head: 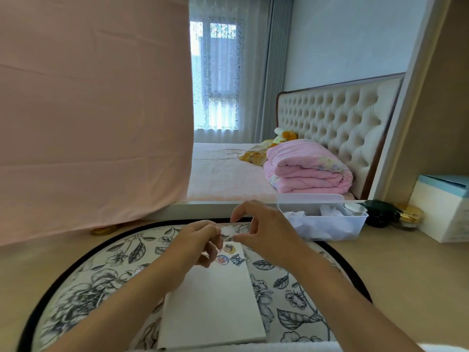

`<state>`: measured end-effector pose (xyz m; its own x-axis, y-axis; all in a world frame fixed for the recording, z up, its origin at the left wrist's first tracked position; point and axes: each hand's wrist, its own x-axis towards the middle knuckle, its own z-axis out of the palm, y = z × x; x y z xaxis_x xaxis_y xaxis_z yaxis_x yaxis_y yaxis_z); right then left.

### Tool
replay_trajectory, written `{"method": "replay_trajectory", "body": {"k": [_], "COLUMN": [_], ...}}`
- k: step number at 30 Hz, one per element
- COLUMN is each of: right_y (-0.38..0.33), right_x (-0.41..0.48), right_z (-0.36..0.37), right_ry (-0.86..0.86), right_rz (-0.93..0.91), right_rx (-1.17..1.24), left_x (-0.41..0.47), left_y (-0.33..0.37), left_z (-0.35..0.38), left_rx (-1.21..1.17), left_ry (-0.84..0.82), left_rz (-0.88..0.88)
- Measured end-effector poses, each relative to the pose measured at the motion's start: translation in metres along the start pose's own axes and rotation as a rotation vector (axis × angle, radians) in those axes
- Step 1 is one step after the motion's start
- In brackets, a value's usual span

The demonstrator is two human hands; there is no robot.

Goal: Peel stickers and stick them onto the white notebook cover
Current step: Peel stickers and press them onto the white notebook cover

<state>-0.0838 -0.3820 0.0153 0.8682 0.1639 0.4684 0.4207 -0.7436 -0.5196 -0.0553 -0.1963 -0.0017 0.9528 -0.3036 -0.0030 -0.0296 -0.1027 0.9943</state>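
Note:
A white notebook (213,306) lies on a round floral mat (83,283), its long side running away from me. Three cartoon stickers (229,255) sit on the cover's far end. My left hand (195,247) hovers over that end with curled fingers and pinches a small white sticker piece (226,230). My right hand (256,229) is just to the right of it, thumb and forefinger spread around the same piece; whether they touch it is unclear.
A white plastic bin (322,219) with crumpled white paper stands right behind my right hand. Dark and gold jars (390,213) and a pale blue box (441,207) stand at the far right. A pink cloth (94,110) hangs at the left. A gold lid (104,230) lies under it.

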Motion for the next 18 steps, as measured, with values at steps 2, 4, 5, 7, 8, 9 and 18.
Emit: {"method": "replay_trajectory", "body": {"k": [2,4,5,7,8,9,18], "right_y": [-0.007,-0.014,-0.018,-0.025,-0.029,-0.032,-0.047], "right_x": [0.004,0.007,0.008,0.01,0.012,0.013,0.021], "right_z": [0.009,0.017,0.02,0.027,0.031,0.034,0.043], "right_ry": [0.033,0.038,0.035,0.027,0.02,0.016,-0.13], "right_rz": [-0.032,-0.031,-0.021,0.006,0.019,0.034,0.384], "right_rx": [0.043,0.09,0.108,0.132,0.148,0.168,0.559], "left_x": [-0.005,-0.011,-0.014,-0.02,-0.023,-0.026,-0.029], "left_y": [0.0,0.0,-0.001,-0.001,-0.001,-0.001,-0.018], "left_z": [-0.011,-0.021,-0.026,-0.036,-0.042,-0.048,-0.086], "left_rx": [-0.05,-0.125,-0.16,-0.24,-0.301,-0.382,-0.125], "left_ry": [-0.015,-0.028,-0.043,-0.09,-0.121,-0.156,0.16], "left_rz": [-0.073,-0.145,-0.171,-0.227,-0.262,-0.3,-0.095]}}
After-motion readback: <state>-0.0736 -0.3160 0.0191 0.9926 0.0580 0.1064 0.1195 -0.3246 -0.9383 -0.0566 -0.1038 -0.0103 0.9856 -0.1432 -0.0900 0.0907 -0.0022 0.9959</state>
